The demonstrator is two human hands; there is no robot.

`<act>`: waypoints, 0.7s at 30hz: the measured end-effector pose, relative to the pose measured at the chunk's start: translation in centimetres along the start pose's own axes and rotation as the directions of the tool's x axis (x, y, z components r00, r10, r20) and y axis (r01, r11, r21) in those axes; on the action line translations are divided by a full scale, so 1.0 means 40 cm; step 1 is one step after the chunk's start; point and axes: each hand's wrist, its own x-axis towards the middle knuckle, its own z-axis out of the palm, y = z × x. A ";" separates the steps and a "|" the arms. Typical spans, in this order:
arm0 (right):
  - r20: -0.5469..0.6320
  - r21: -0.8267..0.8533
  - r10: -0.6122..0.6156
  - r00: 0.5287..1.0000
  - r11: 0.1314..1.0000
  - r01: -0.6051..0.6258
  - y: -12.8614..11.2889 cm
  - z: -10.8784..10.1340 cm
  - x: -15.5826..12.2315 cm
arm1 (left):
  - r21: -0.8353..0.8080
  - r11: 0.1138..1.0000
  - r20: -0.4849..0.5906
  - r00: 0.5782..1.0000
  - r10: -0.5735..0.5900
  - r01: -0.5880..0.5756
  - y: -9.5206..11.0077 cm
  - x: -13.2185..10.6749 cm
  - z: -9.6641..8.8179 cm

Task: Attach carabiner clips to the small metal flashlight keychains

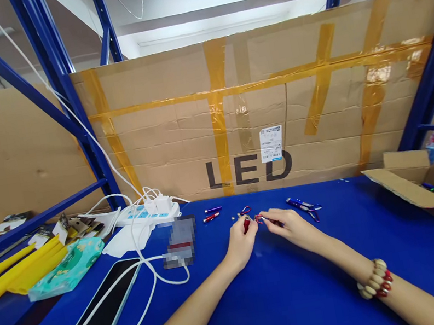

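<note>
Over the middle of the blue table, my left hand [240, 243] is closed around a small red metal tube [246, 225], which looks like a mini flashlight. Close by on the right, my right hand [291, 226] pinches at a small red clip [259, 219] between the two hands; a dark sliver shows under its fingers. Just beyond my fingertips lies another red clip [245, 210] with a few tiny round pieces. A purple tube [213, 209] and a red tube [211, 218] rest to the left. Blue tubes with clips [303, 205] lie to the right.
An open cardboard box [417, 192] with small items stands at right. On the left are a phone [100, 309], white cables, a power strip [167, 211], a green packet [68, 268] and yellow tubes [38, 267]. A large cardboard sheet [179, 135] closes off the back between blue posts.
</note>
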 end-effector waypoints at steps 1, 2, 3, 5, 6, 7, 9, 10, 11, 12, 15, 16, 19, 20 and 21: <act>-0.025 -0.004 0.000 1.000 1.000 -0.001 0.002 -0.001 0.002 | 0.051 0.999 0.020 1.000 0.003 -0.004 -0.001 -0.001 0.002; -0.045 -0.007 0.000 0.999 1.000 0.000 0.003 -0.001 0.004 | 0.112 0.994 0.048 0.999 0.007 -0.013 -0.002 -0.001 0.004; -0.065 -0.009 0.001 0.998 1.000 -0.001 0.002 0.000 0.007 | 0.170 0.985 0.071 0.997 0.008 -0.020 -0.004 -0.002 0.006; -0.101 -0.006 0.003 0.995 1.000 -0.003 -0.004 0.005 0.010 | 0.243 0.969 0.101 0.995 0.009 -0.033 -0.006 -0.002 0.010; -0.117 -0.002 0.002 0.993 1.000 -0.002 -0.009 0.008 0.011 | 0.258 0.965 0.111 0.994 0.016 -0.044 -0.006 -0.001 0.011; -0.122 -0.003 -0.004 0.993 1.000 0.004 -0.014 0.011 0.012 | 0.262 0.964 0.114 0.993 0.024 -0.053 -0.006 0.000 0.012; -0.111 -0.027 -0.029 0.993 0.999 0.026 -0.022 0.018 0.011 | 0.254 0.966 0.114 0.993 0.030 -0.058 -0.005 0.001 0.013; -0.098 -0.050 -0.042 0.994 0.998 0.037 -0.025 0.021 0.010 | 0.247 0.968 0.113 0.993 0.026 -0.053 -0.004 0.001 0.012; -0.088 -0.071 -0.053 0.995 0.996 0.047 -0.026 0.024 0.009 | 0.240 0.970 0.111 0.994 0.021 -0.047 -0.002 0.000 0.012; -0.084 -0.087 -0.058 0.995 0.995 0.051 -0.025 0.026 0.008 | 0.237 0.971 0.109 0.994 0.015 -0.041 0.000 0.000 0.012; -0.088 -0.081 -0.041 0.995 0.996 0.034 -0.022 0.030 0.005 | 0.235 0.972 0.107 0.994 0.000 -0.025 0.004 -0.002 0.010; -0.090 -0.071 -0.032 0.995 0.997 0.026 -0.021 0.031 0.005 | 0.227 0.974 0.104 0.995 -0.001 -0.023 0.004 -0.002 0.010; -0.087 -0.061 -0.015 0.996 0.998 0.010 -0.022 0.029 0.006 | 0.183 0.983 0.087 0.996 -0.011 -0.005 0.003 -0.001 0.009; -0.086 -0.059 -0.014 0.996 0.998 0.009 -0.022 0.028 0.007 | 0.168 0.986 0.082 0.997 -0.017 0.003 0.002 0.000 0.008; -0.083 -0.057 -0.014 0.996 0.998 0.009 -0.023 0.027 0.007 | 0.156 0.988 0.075 0.997 -0.023 0.011 0.000 0.001 0.008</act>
